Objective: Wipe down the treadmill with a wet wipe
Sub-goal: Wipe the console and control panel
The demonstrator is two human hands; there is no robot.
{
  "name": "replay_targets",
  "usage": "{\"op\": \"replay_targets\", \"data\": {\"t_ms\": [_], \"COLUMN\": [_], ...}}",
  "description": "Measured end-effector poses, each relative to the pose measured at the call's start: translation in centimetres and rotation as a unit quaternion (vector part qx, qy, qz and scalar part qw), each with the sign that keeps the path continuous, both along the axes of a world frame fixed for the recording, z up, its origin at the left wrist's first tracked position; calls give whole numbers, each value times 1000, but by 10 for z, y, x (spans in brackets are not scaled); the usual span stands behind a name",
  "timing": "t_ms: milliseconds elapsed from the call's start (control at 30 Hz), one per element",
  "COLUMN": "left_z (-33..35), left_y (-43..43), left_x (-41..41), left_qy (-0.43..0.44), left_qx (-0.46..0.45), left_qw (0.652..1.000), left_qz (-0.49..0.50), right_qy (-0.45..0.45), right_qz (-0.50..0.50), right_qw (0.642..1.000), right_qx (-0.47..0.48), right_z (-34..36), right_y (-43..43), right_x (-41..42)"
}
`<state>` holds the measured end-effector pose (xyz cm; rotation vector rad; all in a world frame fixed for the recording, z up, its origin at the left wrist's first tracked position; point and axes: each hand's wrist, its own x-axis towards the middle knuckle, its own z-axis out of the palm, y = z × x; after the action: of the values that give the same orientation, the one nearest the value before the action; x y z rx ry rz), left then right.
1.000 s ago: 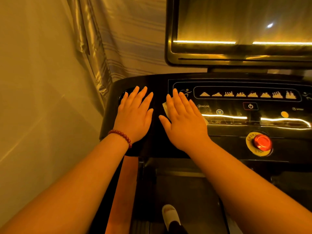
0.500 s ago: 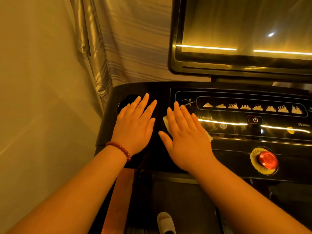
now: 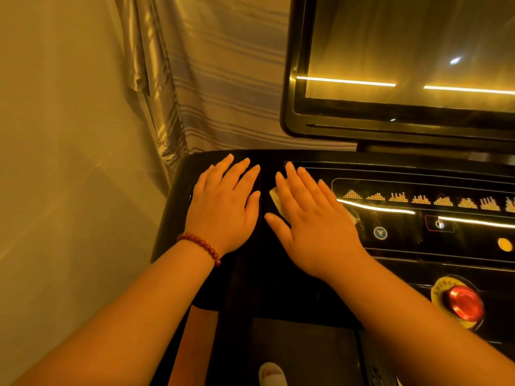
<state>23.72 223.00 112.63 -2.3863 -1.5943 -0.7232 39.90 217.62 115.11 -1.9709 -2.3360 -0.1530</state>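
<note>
The treadmill's black console (image 3: 404,246) fills the middle and right of the view. My right hand (image 3: 312,218) lies flat on its left part with straight fingers and presses a pale wet wipe (image 3: 276,199) against the surface. Only a strip of the wipe shows beside my index finger. My left hand (image 3: 225,207), with a red bead bracelet at the wrist, rests flat on the console's left end, fingers straight, just left of the right hand.
A large dark screen (image 3: 404,65) rises above the console. A red emergency stop button (image 3: 465,305) sits at the lower right. A striped curtain (image 3: 217,79) and a wall (image 3: 64,162) close off the left. Below lies the treadmill belt (image 3: 303,355) with a white shoe (image 3: 271,374).
Both hands have slid a little farther up the console, the right one pushing the wipe along. The view has tilted down and left, so the console sits lower in frame.
</note>
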Motion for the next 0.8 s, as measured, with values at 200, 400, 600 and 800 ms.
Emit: {"op": "replay_targets", "data": {"t_ms": [200,400,600,800], "left_z": [1,1,1,2], "left_y": [-2,-1,-2,-3], "left_x": [0,1,1,-2], "left_qy": [3,-4,-8,0], "left_qx": [0,5,15,15], "left_qw": [1000,1000,1000,1000], "left_qz": [0,-1,-9,-18], "right_qy": [-6,-24,-61,-72], "right_qz": [2,81,151,178], "right_qw": [1000,996,986,980], "right_qx": [12,-33,-35,-50], "right_z": [18,19,34,40], "right_y": [38,22,44,43], "right_x": [4,14,26,44]}}
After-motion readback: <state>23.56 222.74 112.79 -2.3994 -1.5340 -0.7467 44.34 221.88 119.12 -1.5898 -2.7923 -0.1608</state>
